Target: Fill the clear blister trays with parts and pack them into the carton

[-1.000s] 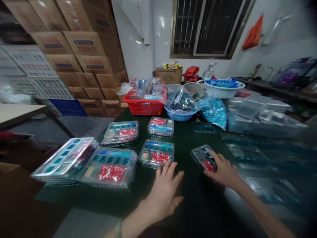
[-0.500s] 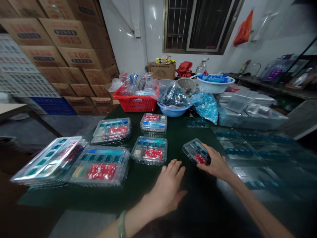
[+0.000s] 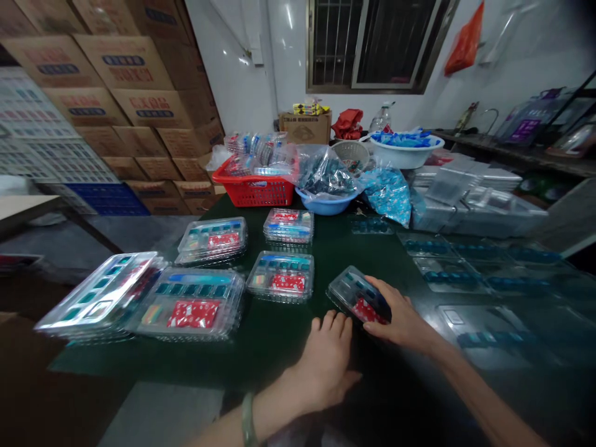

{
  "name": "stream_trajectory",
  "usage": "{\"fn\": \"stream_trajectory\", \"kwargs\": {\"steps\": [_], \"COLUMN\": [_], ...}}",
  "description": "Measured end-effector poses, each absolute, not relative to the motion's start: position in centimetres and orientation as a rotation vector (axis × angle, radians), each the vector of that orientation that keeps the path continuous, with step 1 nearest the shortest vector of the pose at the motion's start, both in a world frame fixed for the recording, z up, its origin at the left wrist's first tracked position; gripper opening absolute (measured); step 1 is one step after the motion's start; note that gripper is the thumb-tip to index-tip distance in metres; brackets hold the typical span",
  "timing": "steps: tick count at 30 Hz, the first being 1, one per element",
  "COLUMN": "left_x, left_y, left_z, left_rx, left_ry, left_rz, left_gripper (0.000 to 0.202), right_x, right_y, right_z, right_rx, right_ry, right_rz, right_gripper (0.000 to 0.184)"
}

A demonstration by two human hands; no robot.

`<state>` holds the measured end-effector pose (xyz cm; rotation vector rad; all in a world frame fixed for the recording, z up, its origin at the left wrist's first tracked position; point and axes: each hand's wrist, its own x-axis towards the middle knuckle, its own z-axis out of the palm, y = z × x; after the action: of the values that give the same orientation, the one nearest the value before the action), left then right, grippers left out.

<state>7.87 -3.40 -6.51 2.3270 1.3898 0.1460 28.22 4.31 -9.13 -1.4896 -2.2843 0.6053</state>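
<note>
My right hand (image 3: pixel 401 320) grips a clear plastic pack (image 3: pixel 350 292) holding blue pieces and a red card, tilted on the dark green table (image 3: pixel 288 341). My left hand (image 3: pixel 328 363) rests flat on the table just left of that pack, fingers together and stretched forward. A green bangle is on my left wrist. Ahead of my left hand lies a stack of the same filled packs (image 3: pixel 280 275). More stacks lie farther back (image 3: pixel 288 225) and to the left (image 3: pixel 213 239), with larger ones (image 3: pixel 190 304) at the table's left edge.
A red basket (image 3: pixel 255 186), a blue bowl with a bag (image 3: pixel 326 200), a white basin (image 3: pixel 404 152) and a blue bag (image 3: pixel 386 195) stand at the back. Empty clear trays (image 3: pixel 479 208) are piled on the right. Cardboard boxes (image 3: pixel 116 93) are stacked against the left wall.
My right hand has pulled the pack leftward and nearer to me. My left hand has drawn back and its fingers have closed together beside the pack.
</note>
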Motion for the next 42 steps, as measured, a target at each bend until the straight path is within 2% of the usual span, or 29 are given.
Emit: {"fn": "stream_trajectory", "kwargs": {"steps": [5, 11, 16, 23, 27, 31, 34, 36, 39, 42], "left_x": [8.0, 8.4, 9.1, 8.7, 7.6, 4.9, 2.6, 1.1, -0.8, -2.5], "left_y": [-3.1, -3.0, -3.0, -3.1, -3.5, -4.7, -5.7, -6.1, -6.3, -6.1], "left_z": [-6.9, -7.3, -7.3, -6.9, -7.0, -8.3, -9.1, -9.2, -8.0, -5.3], "left_rx": [2.342, 2.411, 2.396, 2.405, 2.400, 2.242, 2.077, 2.027, 2.121, 2.301], "left_ry": [1.533, 1.454, 1.453, 1.478, 1.500, 1.546, 1.600, 1.651, 1.648, 1.559], "left_rz": [0.372, 0.144, 0.014, 0.181, 0.389, 0.924, 1.248, 1.351, 1.444, 1.441], "left_gripper": [0.050, 0.066, 0.078, 0.065, 0.050, 0.041, 0.041, 0.042, 0.041, 0.040], "right_x": [27.7, 27.3, 27.8, 29.7, 30.3, 29.4, 27.2, 25.3, 22.7, 20.9], "right_y": [4.6, 4.3, 4.2, 5.4, 4.4, -0.5, -3.9, -4.7, -3.8, -2.5], "right_z": [-9.6, -8.7, -8.0, -8.1, -6.4, -3.6, -3.6, -5.3, -9.2, -12.4], "right_rx": [-1.516, -1.534, -1.509, -1.413, -1.474, -1.504, -1.434, -1.404, -1.441, -1.492], "right_ry": [-2.263, -2.196, -2.095, -1.890, -1.903, -2.088, -2.301, -2.431, -2.542, -2.546], "right_rz": [0.538, 0.563, 0.725, 0.974, 0.839, 0.691, 0.842, 0.968, 0.934, 0.582], "right_gripper": [0.083, 0.084, 0.075, 0.077, 0.076, 0.077, 0.088, 0.088, 0.074, 0.049]}}
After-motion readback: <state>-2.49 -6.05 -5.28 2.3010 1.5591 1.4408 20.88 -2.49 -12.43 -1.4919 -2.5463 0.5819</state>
